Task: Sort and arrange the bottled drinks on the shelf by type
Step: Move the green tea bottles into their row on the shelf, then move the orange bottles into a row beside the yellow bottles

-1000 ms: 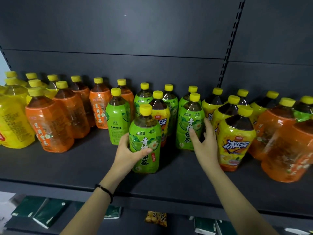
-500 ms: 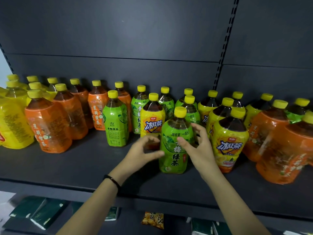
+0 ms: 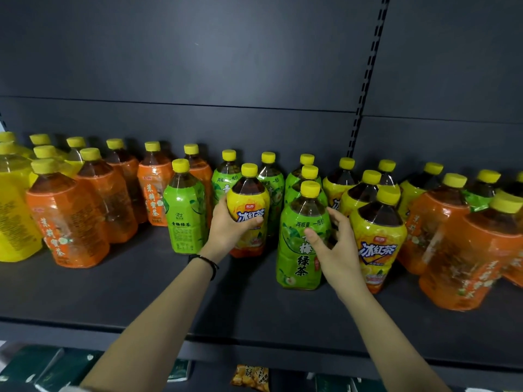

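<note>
Bottled teas with yellow caps stand on a dark shelf (image 3: 141,292). My left hand (image 3: 229,224) grips a yellow-labelled iced tea bottle (image 3: 249,199) in the middle, among green ones. A green-labelled green tea bottle (image 3: 302,241) stands near the front; my right hand (image 3: 334,247) is at its right side, fingers spread and relaxed, thumb on its label. Another yellow iced tea bottle (image 3: 377,244) stands just right of that hand. Orange-labelled bottles (image 3: 70,222) stand at the left, with a smaller green bottle (image 3: 185,210) beside them.
More orange bottles (image 3: 464,256) crowd the right end, with yellow and green ones behind. A large yellow bottle (image 3: 14,210) stands at the far left. Green packets (image 3: 34,366) and a snack bag (image 3: 250,377) lie on the shelf below.
The green bottle was slid right to the front. My left hand let go of it and took hold of the yellow iced tea bottle. My right hand stayed by the green bottle.
</note>
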Demonstrator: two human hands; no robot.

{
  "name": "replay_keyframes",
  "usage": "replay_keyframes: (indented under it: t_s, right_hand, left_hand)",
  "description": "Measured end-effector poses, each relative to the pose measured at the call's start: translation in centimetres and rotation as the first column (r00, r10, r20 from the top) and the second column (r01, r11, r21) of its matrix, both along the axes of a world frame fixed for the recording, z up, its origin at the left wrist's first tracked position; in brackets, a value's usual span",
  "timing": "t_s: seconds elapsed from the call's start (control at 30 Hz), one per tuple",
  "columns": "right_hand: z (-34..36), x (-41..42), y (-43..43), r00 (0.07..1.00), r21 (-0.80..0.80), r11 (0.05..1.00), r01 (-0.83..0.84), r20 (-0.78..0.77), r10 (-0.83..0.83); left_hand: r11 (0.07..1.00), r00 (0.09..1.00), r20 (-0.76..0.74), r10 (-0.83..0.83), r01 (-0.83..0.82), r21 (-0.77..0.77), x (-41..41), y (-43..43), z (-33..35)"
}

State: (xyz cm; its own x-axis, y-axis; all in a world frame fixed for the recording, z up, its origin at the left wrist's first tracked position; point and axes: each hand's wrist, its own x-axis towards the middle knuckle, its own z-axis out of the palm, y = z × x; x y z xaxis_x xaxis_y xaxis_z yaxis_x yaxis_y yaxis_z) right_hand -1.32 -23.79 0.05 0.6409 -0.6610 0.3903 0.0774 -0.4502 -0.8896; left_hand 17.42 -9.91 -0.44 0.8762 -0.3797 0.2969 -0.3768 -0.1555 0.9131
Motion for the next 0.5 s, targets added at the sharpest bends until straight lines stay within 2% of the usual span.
replay_keyframes:
  t_s: [0.2, 0.5]
  right_hand:
    - [-0.7, 0.1, 0.3, 0.999, 0.047, 0.999, 0.015, 0.041, -0.017]
    - [-0.7, 0.1, 1.3, 0.997, 0.041, 0.997, 0.061, 0.039, -0.063]
  left_hand:
    - [0.999, 0.999, 0.018, 0.045, -0.046, 0.009, -0.7, 1.7, -0.4]
    - [0.998, 0.999, -0.011, -0.052, 0.052, -0.038, -4.5, 5.8, -0.1]
